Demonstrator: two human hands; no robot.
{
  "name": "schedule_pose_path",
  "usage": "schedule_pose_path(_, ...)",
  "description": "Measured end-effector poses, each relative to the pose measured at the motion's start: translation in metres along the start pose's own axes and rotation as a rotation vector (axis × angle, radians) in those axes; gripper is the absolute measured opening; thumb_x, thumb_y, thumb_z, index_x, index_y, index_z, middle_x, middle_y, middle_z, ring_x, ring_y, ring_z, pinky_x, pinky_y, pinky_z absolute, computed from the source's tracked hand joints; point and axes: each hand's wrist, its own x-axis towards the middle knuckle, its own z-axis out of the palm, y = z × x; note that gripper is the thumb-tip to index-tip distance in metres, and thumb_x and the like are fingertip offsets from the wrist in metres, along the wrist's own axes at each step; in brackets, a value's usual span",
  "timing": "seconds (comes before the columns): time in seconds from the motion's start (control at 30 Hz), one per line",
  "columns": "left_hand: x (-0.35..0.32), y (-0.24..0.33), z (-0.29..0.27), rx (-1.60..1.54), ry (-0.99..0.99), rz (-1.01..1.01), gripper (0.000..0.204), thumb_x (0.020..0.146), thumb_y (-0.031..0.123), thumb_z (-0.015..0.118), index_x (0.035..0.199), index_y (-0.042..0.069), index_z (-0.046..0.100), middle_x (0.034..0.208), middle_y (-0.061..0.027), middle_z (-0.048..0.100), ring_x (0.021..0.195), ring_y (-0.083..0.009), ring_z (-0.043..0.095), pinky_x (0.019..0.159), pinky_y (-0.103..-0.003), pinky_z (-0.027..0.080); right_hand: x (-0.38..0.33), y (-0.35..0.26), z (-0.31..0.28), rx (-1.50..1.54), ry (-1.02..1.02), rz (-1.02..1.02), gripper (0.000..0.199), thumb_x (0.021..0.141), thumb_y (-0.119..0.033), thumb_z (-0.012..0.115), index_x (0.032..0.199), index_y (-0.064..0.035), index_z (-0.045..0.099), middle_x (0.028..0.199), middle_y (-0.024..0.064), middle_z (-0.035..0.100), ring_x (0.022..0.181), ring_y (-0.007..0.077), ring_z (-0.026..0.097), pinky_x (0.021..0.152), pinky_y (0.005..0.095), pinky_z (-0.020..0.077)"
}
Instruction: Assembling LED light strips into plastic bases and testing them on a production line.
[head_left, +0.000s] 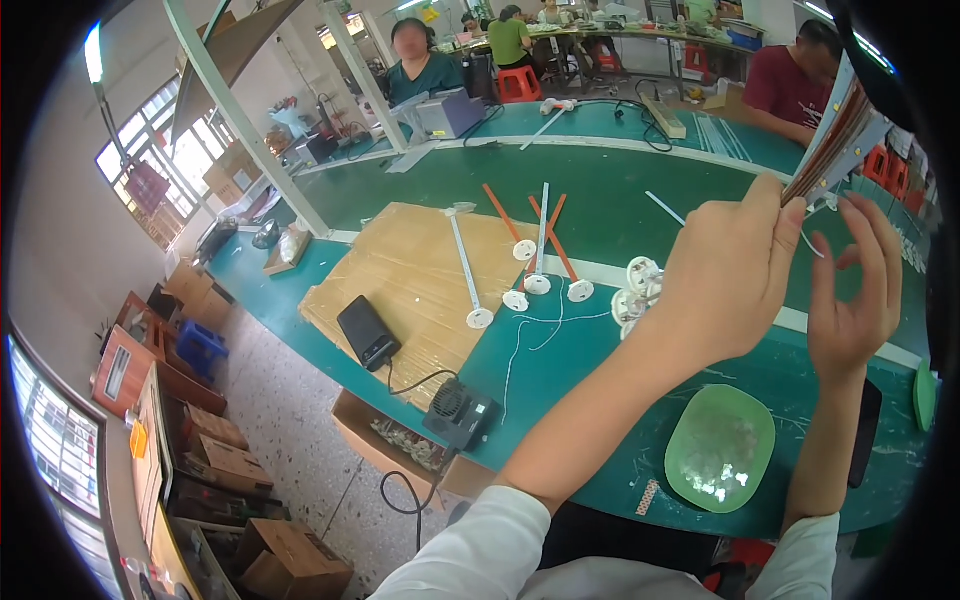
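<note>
My left hand (735, 270) is raised at the right, closed around a bundle of thin brown and white strips (835, 140) that points up and away. Beside it, my right hand (858, 290) has its fingers apart, with a thin white wire (812, 243) close to its thumb. Just left of my left wrist is a cluster of white round pieces (635, 295), partly hidden by the arm. Several white discs with long strips lie farther left, among them one with a white strip (479, 318) and one with a red strip (580, 290).
Below my hands sits a green bowl (682, 480) holding small clear, shiny bits. A cardboard sheet (430, 270), a black box-shaped device (368, 333) and a small black fan (460, 412) are on the left. Across the bench, a person (422, 70) sits; another person (795, 85) is at far right.
</note>
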Motion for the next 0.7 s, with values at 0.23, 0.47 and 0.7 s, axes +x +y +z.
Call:
schedule_pose_path(0.23, 0.001, 0.000, 0.002, -0.052, -0.097, 0.024, 0.027, 0.101, 0.017, 0.047, 0.086, -0.004, 0.050, 0.058, -0.0239, 0.054, 0.058, -0.0456, 0.057, 0.050, -0.047, 0.043, 0.007, 0.003, -0.010, -0.027, -0.071, -0.211, 0.029, 0.069, 0.009, 0.076, 0.097, 0.0060, 0.068, 0.098, 0.0159, 0.067, 0.085, 0.0303, 0.062, 0.069, 0.0366, 0.0512)
schedule_pose_path(0.47, 0.000, -0.003, 0.007, -0.033, -0.084, 0.051, 0.024, 0.102, 0.016, 0.047, 0.091, -0.005, 0.053, 0.057, -0.0179, 0.051, 0.048, -0.0359, 0.051, 0.046, -0.037, 0.038, 0.003, 0.001, -0.004, 0.032, -0.061, -0.200, 0.025, 0.072, 0.013, 0.073, 0.095, 0.0082, 0.065, 0.086, 0.0158, 0.067, 0.071, 0.0280, 0.062, 0.060, 0.0326, 0.0497)
schedule_pose_path(0.7, 0.000, 0.004, 0.005, -0.048, -0.130, 0.053, 0.024, 0.101, 0.017, 0.048, 0.087, -0.003, 0.049, 0.058, -0.0199, 0.054, 0.054, -0.0405, 0.055, 0.048, -0.043, 0.042, -0.006, -0.012, -0.012, 0.643, -0.216, 0.598, 0.011, 0.092, -0.006, 0.060, 0.089, 0.0049, 0.061, 0.073, 0.0074, 0.061, 0.049, 0.0087, 0.045, 0.044, 0.0211, 0.0364)
